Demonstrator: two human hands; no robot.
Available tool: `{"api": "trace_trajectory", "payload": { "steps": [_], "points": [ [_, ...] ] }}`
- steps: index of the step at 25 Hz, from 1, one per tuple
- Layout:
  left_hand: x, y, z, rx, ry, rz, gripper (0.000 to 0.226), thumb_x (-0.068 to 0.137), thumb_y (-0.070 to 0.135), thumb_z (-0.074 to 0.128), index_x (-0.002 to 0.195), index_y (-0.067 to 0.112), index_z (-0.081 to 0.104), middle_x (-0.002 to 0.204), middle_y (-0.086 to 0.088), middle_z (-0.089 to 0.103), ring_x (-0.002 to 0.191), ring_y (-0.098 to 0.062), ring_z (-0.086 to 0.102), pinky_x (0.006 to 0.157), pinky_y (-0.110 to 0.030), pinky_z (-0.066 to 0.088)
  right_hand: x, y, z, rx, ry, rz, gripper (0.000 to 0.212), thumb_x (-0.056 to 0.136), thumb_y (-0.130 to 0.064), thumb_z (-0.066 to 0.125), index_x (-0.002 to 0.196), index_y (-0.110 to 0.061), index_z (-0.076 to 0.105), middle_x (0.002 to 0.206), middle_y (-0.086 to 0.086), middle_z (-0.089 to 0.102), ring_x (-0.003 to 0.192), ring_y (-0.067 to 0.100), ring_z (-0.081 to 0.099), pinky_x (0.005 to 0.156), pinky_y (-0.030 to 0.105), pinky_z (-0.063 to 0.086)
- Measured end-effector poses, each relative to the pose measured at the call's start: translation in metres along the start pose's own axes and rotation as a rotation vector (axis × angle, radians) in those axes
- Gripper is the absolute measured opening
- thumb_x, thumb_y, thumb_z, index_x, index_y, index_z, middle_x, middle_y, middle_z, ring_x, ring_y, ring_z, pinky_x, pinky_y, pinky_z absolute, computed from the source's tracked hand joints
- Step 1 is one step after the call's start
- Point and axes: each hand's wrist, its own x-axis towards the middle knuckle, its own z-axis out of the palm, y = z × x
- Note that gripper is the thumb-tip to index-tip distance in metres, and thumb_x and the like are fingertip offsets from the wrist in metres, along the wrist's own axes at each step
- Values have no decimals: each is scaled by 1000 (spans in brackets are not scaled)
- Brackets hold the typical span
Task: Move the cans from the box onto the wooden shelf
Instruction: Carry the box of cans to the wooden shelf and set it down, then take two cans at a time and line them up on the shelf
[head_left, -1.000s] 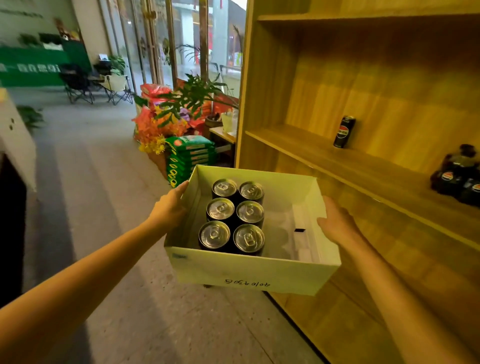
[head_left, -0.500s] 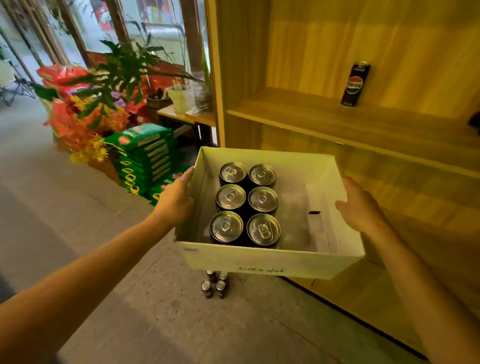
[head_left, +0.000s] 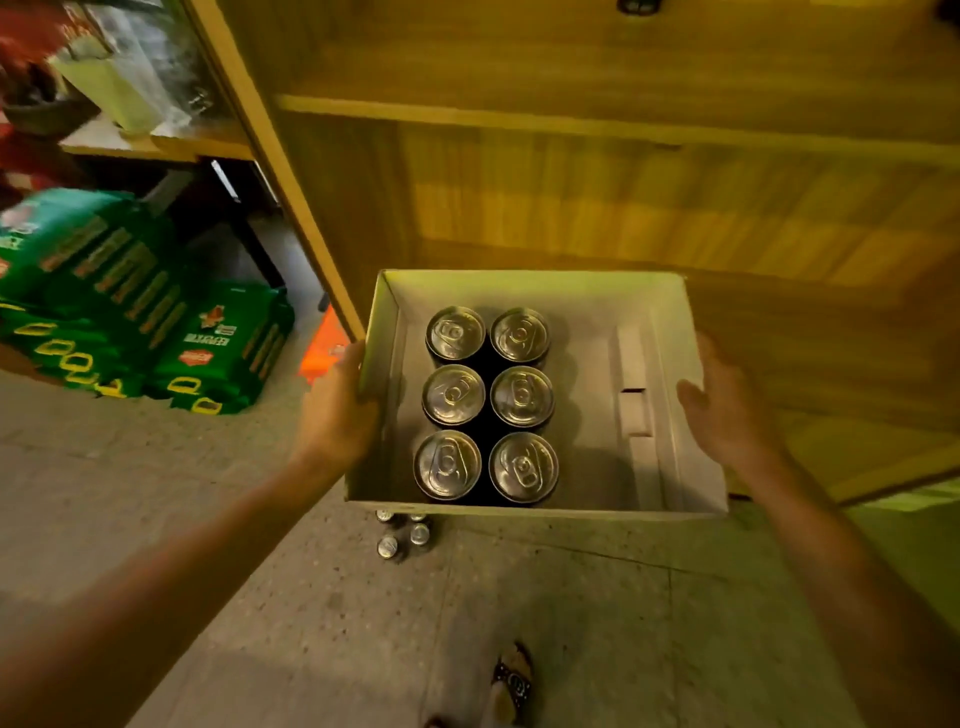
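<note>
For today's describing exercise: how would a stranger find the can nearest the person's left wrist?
Find the box held in front of the wooden shelf. Six cans stand there in two columns. Take the left column's nearest can, beside the left hand.

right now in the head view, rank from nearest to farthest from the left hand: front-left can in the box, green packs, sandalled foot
From the left hand:
1. Front-left can, just right of it inside the box.
2. Green packs, on the floor to its left.
3. Sandalled foot, bottom of the view.

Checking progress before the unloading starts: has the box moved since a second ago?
Yes. The box, carried between the left hand and right hand, has come down: it was level with the wooden shelf's board, now it sits below it.
</note>
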Motion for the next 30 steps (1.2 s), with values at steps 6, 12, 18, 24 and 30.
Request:
{"api": "trace_trajectory", "payload": {
  "steps": [6,12,18,24,30],
  "points": [
    [64,-96,116,-61,-187,-19,66,76,-15,43,135,14,38,132,-20,51,123,-37,49,95,-59,46,24,84,111,-80,35,127,56,95,-10,42,146,-13,19,136,23,49,111,43,55,89,49,48],
    [90,-211,249,-27,-256,-12,66,79,-12,43,137,21,37,121,-13,61,107,-31,59,85,-48,53,38,193,264,-50,29,247,58,93,-6,43,146,-15,20,135,24,49,116,43,52,94,52,44],
    [102,-345,394,-44,-299,-21,60,84,-11,45,136,18,38,109,-5,59,95,-21,56,79,-40,52,55,315,423,-46,-7,229,52,93,-7,43,143,-11,26,131,21,54,112,39,57,90,47,46],
    [123,-444,509,-24,-301,-70,59,86,-12,41,137,16,36,117,-17,60,93,-22,55,82,-40,49,73,409,553,0,-12,221,51,93,-5,42,142,-11,28,124,22,58,106,39,59,89,46,48],
    [142,-484,562,27,-315,-74,61,82,-13,40,136,16,38,118,-19,62,106,-37,59,92,-50,49,92,455,616,-54,-38,259,58,92,-4,43,145,-15,22,122,24,58,104,42,58,89,48,47]
  ]
}}
